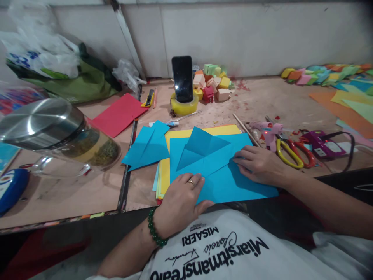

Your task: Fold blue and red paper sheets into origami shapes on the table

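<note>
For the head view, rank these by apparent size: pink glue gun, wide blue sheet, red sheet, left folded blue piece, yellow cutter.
1. Wide blue sheet, partly covered
2. Red sheet and left folded blue piece: too alike to rank
3. Pink glue gun
4. Yellow cutter

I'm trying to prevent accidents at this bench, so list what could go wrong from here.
1. The pink plastic glue gun shows a red light and lies near the right hand; if it is hot, a stray reach could bring a burn.
2. The black rectangular phone stands upright in a round yellow tape roll; a knock might topple it.
3. The left hand rests on the creased blue paper; uneven pressure could crease it wrongly.
</note>
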A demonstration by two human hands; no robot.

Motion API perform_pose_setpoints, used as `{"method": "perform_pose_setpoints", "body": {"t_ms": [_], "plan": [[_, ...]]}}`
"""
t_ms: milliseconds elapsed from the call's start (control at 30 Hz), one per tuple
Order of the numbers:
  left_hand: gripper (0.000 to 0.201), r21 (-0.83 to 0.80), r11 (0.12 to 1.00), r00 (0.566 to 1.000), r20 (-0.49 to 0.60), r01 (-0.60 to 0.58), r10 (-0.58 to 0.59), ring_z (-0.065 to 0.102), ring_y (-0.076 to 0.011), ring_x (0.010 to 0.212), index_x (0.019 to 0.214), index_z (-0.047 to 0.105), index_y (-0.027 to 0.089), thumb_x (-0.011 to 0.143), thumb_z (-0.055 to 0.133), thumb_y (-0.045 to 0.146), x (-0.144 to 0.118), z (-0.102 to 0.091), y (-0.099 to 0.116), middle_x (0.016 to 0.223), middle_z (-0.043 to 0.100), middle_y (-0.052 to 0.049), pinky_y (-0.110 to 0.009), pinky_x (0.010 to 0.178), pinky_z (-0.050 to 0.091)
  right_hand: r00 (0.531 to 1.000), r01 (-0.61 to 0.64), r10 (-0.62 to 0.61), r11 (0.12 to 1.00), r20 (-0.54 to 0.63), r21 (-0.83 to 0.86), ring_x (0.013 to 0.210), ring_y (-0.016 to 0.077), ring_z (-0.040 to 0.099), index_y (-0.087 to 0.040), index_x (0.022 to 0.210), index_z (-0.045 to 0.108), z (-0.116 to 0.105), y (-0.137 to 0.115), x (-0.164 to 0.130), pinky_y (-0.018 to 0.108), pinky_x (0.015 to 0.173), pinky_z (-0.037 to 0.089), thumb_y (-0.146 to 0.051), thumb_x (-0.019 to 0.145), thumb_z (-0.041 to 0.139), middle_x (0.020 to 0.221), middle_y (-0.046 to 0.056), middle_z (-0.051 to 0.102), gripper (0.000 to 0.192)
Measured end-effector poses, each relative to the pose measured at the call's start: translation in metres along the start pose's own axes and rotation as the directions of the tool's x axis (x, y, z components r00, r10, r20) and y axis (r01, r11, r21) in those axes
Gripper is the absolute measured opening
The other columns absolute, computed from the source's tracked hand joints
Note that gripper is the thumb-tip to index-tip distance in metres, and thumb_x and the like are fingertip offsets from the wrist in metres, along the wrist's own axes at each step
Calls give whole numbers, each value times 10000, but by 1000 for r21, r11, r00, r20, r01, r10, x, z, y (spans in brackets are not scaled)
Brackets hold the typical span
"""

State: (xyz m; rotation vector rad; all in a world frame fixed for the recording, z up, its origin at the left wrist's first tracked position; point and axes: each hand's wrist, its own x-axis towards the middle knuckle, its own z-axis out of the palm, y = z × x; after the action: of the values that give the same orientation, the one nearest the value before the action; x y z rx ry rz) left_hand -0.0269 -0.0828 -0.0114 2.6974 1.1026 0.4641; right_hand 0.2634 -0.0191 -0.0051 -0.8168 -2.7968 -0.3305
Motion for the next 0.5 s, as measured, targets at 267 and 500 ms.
{"method": "perform_pose_setpoints", "body": {"t_ms": [267,500], "plan": [[307,33,999,999,46,4,-6,626,-249,919,1006,665,125,954,510,384,10,-14,-4,1072,696,-131,-388,783,539,975,158,-178,976,-131,-150,968,242,590,-139,983,681,-4,0,18,373,819,480,-127,925,481,1047,123,711,209],[237,305,947,990,-128,100,-63,602,-282,976,1081,638,118,904,600,272,18,-17,-3,1129,661,-164,-424,815,508,972,196,-208,974,-110,-116,788,194,551,-173,693,613,-2,-19,30,320,665,405,-120,909,496,776,72,666,251]]}}
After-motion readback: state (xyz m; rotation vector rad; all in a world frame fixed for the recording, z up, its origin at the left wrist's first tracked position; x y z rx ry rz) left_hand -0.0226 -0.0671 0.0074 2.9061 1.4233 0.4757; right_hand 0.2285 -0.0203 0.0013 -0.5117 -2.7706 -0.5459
